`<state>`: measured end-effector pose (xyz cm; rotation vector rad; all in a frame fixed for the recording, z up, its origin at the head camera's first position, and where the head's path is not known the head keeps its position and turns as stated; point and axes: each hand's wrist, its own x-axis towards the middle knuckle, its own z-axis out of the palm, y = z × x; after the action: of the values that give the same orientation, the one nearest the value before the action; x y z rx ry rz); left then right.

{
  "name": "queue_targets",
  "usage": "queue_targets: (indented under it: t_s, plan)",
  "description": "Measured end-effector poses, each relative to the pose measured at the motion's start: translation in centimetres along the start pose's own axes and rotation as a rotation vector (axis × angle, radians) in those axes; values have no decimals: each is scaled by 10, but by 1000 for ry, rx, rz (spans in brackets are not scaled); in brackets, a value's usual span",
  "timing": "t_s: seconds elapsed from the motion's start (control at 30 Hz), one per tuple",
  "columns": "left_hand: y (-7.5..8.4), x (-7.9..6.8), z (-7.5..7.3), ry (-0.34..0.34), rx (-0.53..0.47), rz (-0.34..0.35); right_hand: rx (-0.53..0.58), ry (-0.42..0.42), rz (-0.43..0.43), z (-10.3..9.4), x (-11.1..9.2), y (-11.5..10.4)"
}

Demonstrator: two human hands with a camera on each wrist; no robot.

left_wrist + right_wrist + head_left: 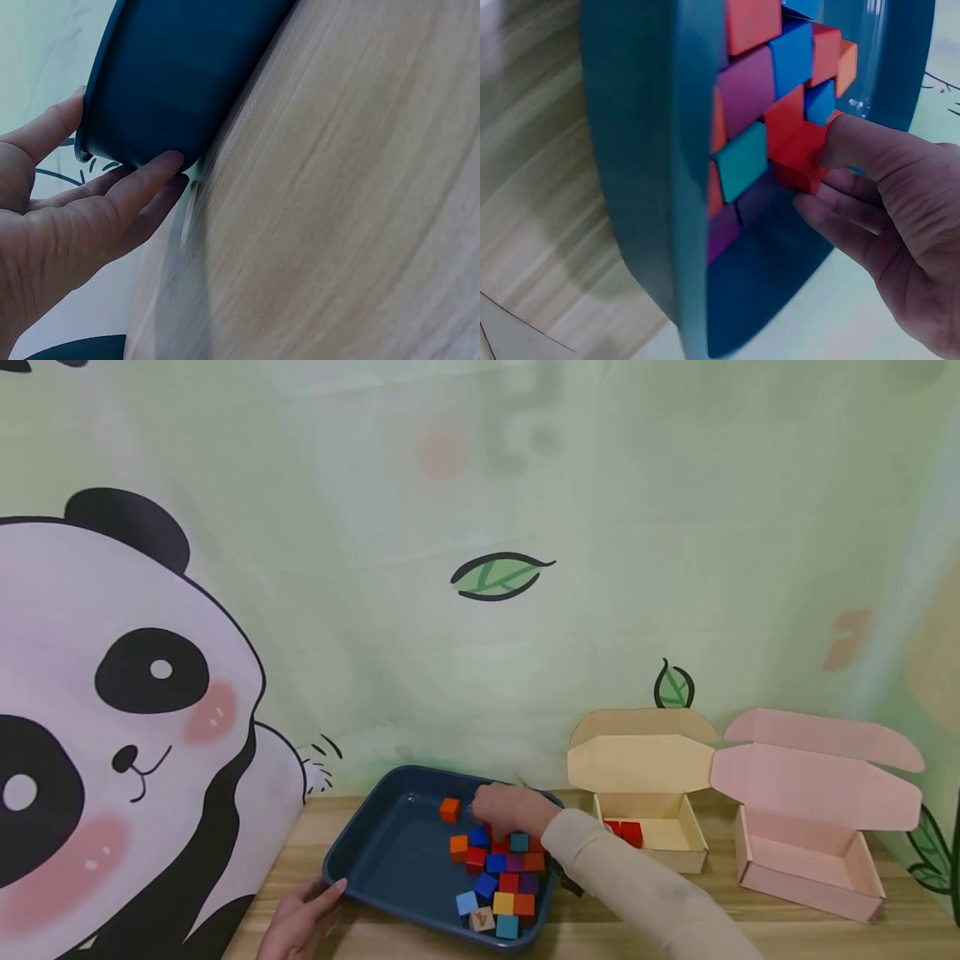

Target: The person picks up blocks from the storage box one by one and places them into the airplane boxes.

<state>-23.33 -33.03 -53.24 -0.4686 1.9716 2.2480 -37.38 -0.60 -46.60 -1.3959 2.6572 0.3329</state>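
A dark blue tray (393, 852) sits on the wooden table with several coloured wooden blocks grouped in its right part. My left hand (303, 917) holds the tray's near left corner; in the left wrist view its thumb is at the rim and its fingers (154, 180) lie against the outer wall. Inside the tray, toward the far right, my right hand (517, 810) pinches a red block (802, 159) between thumb and fingers. Red, purple and teal blocks (742, 161) stand close beside that one. An orange block (450, 810) lies apart, left of the right hand.
Right of the tray stands an open yellow box (675, 856) with red blocks (632, 834) inside. Farther right is an open pink box (810, 889), its lid raised. A cloth printed with a panda (165, 585) hangs behind the table (405, 935).
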Motion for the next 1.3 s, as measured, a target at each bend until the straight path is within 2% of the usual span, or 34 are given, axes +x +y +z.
queue_targets:
  t_s: [0.1, 0.3, 0.53, 0.73, 1.3]
  plan:
    - [1, 0, 1, 1, 5, 2, -7, 12, -17, -6, -3, 2]
    - [-1, 1, 0, -1, 1, 3, 25, 15, 1, -14, -11, 4]
    - [-1, 1, -1, -7, 6, 8, 7, -35, -50, -16, -20, 11]
    - [0, 1, -1, -7, -4, -3, 39, -59, -9, -17, -29, 16]
    - [0, 0, -1, -3, 22, -11, -16, 45, -86, -32, -59, 30]
